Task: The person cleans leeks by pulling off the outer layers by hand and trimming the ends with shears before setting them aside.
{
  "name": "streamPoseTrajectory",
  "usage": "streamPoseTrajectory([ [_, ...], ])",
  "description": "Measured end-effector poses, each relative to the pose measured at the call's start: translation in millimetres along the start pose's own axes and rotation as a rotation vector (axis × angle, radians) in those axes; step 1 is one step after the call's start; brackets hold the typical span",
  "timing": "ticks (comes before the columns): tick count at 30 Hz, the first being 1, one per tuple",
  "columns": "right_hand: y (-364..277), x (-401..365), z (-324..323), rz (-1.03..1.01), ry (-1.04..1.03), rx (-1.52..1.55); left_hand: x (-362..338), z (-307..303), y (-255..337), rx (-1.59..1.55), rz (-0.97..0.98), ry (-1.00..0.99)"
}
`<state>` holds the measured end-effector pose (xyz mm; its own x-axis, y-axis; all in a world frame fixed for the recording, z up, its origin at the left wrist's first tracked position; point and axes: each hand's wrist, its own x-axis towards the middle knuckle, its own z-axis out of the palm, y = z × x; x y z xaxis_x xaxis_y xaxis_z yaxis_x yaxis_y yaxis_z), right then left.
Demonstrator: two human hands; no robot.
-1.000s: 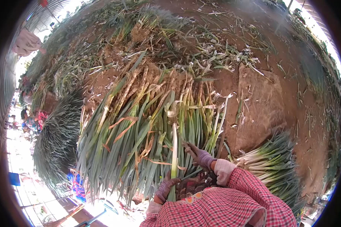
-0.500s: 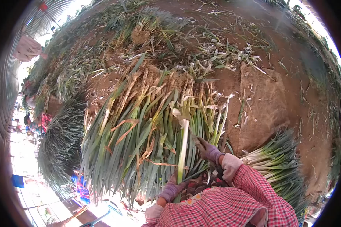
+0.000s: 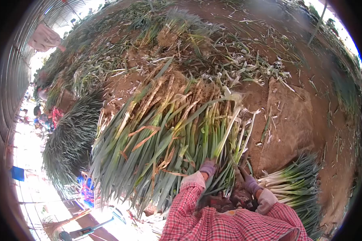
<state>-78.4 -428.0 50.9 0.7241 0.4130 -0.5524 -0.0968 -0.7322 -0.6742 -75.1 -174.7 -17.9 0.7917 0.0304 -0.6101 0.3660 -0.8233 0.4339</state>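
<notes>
My left hand (image 3: 208, 166), in a purple glove, is closed around the green part of a long green onion (image 3: 228, 129). That stalk slants up and right over the pile, with its root end blurred at the top. To its right, my right hand (image 3: 250, 184), also gloved, has its dirt-darkened fingers stretched out beside other stalks, and I make out nothing held in it. The large pile of unpeeled green onions (image 3: 169, 132) lies in front of me, brown roots away from me and green leaves towards me.
Cleaned green onions (image 3: 291, 180) with white shanks are heaped at my right. A brown sack (image 3: 287, 120) lies flat on the soil beyond them. Another leafy heap (image 3: 70, 140) stands on the left. Peeled scraps (image 3: 245, 60) litter the ground ahead. A blue-handled tool (image 3: 90, 229) is at lower left.
My left hand has moved up and right with the green onion, which now leans right instead of standing nearly upright. My right hand has drawn back down and right from the stalk.
</notes>
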Motion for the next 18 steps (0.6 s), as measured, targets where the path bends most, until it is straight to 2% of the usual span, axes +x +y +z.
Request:
streamPoseTrajectory([
  [1, 11, -1, 4, -0.013, -0.001, -0.061, 8, 20, -14, 0.055, 0.034, -0.073],
  [2, 20, -2, 10, -0.081, 0.015, 0.023, 7, 32, -24, 0.116, 0.066, -0.151],
  [3, 15, -1, 12, -0.082, 0.016, 0.035, -1, 32, -27, 0.069, -0.009, -0.194],
  [5, -19, -17, -1, 0.057, -0.076, -0.001, -10, 12, -48, 0.041, 0.053, -0.404],
  [6, -44, -25, -12, 0.031, -0.109, -0.089, -15, -23, -47, 0.263, 0.250, -0.350],
  [8, -60, -25, -17, 0.050, -0.162, -0.034, 3, -89, -65, 0.607, 0.575, -0.209],
  [9, -64, -25, -16, 0.057, -0.226, 0.011, -5, -134, -50, 0.648, 0.453, -0.068],
  [10, -47, -18, 0, -0.020, -0.165, 0.029, 26, -150, -74, 0.763, 0.350, 0.012],
  [11, -42, -13, 2, -0.013, -0.158, 0.036, 21, -190, -62, 0.436, 0.066, 0.179],
  [13, -41, -4, 4, -0.085, -0.155, 0.124, 36, -229, -92, 0.221, -0.138, 0.345],
  [14, -56, 1, -7, -0.093, -0.065, 0.157, 41, -235, -107, 0.228, -0.130, 0.342],
  [15, -70, 5, -21, -0.086, -0.057, 0.166, 46, -233, -122, 0.275, -0.241, 0.218],
  [16, -82, 9, -33, -0.096, 0.020, 0.417, 46, -227, -132, 0.324, -0.352, 0.089],
  [17, -88, 11, -38, -0.107, 0.100, 0.670, 42, -211, -135, 0.336, -0.345, 0.079],
  [18, -73, 22, -33, -0.196, 0.112, 0.561, 36, -192, -134, 0.425, -0.330, 0.122],
])
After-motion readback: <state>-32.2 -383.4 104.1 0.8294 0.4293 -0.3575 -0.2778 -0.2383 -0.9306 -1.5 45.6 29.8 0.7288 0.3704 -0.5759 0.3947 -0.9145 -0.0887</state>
